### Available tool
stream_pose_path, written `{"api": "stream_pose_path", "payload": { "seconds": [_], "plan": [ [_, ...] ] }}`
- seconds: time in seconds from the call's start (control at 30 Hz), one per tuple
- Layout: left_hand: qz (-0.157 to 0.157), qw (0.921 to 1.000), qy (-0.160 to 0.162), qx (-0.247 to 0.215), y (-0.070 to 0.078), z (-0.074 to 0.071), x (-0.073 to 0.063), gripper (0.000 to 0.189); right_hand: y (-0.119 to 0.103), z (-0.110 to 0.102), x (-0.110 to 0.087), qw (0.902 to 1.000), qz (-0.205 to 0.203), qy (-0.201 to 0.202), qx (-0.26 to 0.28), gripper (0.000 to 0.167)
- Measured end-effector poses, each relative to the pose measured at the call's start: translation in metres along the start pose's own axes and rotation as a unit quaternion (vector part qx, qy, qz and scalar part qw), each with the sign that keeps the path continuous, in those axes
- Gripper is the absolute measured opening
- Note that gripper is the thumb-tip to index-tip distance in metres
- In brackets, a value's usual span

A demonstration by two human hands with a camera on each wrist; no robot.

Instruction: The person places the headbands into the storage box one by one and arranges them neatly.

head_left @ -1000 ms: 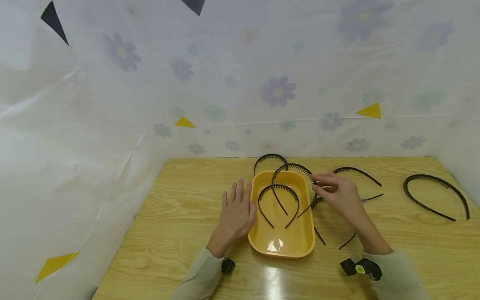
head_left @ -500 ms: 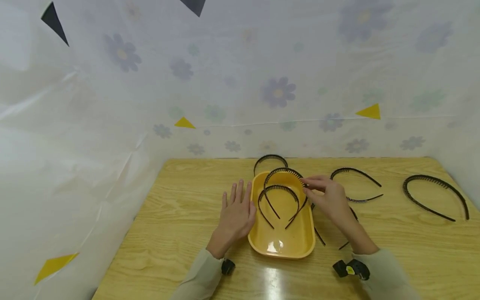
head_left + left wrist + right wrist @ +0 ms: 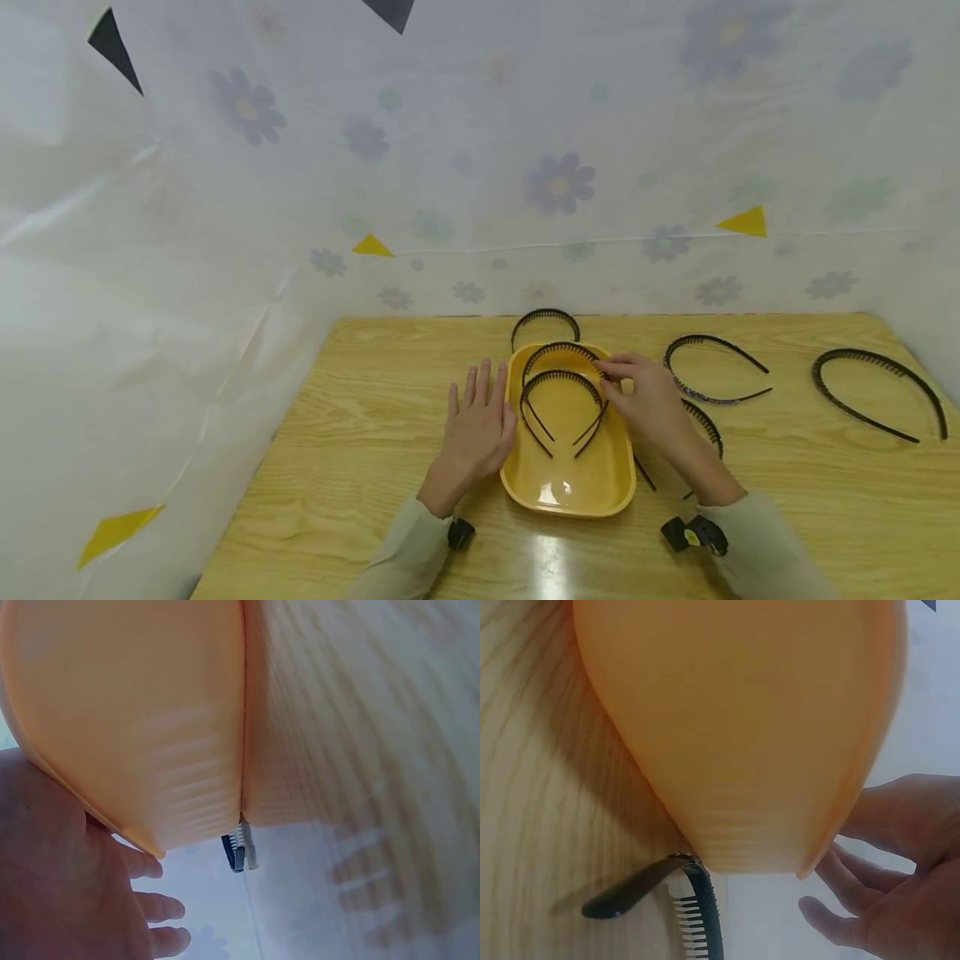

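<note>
My right hand (image 3: 652, 404) reaches over the right rim of a yellow plastic tray (image 3: 566, 496). Thumb and fingers pinch the side of a black toothed headband (image 3: 558, 345), whose arch is up and whose ends point down into the tray. Just in front of it, overlapping in view, lies another black headband (image 3: 558, 374) inside the tray. Along the tray's left wall rests my left hand (image 3: 476, 429), fingers straight. In the left wrist view that hand (image 3: 75, 877) lies beside the outer wall. The right wrist view shows the right fingers (image 3: 840, 877) at the rim; the pinched part is hidden there.
Behind the tray stands a headband (image 3: 545, 313). Right of it lie a headband (image 3: 701, 398) with a patterned side, one (image 3: 708, 427) partly covered by my right arm, and another (image 3: 825, 396) farther right. A flowered sheet (image 3: 450, 167) closes off the wooden table (image 3: 360, 400) behind.
My right hand has moved left and slightly down, carrying the pinched headband from over the tray's right rim to behind the headband inside. The left hand stays at the tray's left wall.
</note>
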State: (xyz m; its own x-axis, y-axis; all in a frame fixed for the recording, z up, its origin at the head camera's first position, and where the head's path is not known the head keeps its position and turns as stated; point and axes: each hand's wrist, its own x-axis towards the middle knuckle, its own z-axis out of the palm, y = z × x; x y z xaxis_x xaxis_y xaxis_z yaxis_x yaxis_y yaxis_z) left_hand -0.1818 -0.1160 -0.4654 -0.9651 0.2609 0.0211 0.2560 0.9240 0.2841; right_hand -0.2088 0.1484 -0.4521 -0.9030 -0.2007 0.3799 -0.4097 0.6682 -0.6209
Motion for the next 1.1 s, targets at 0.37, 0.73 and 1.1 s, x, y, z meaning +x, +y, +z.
{"api": "stream_pose_path", "payload": {
  "seconds": [0.37,0.73,1.1],
  "plan": [
    [0.002,1.0000,0.004,-0.005,0.000,0.000,0.001,0.060,-0.008,0.003,0.011,0.9964,-0.021,-0.058,-0.059,0.027],
    [0.000,1.0000,0.007,-0.004,-0.001,0.001,0.001,0.059,-0.011,0.012,0.013,0.9908,-0.032,-0.077,-0.106,0.022],
    [0.006,0.9999,0.010,-0.006,-0.002,0.001,0.001,0.059,-0.009,0.016,0.014,0.9851,-0.049,-0.089,-0.139,0.019]
  ]
}}
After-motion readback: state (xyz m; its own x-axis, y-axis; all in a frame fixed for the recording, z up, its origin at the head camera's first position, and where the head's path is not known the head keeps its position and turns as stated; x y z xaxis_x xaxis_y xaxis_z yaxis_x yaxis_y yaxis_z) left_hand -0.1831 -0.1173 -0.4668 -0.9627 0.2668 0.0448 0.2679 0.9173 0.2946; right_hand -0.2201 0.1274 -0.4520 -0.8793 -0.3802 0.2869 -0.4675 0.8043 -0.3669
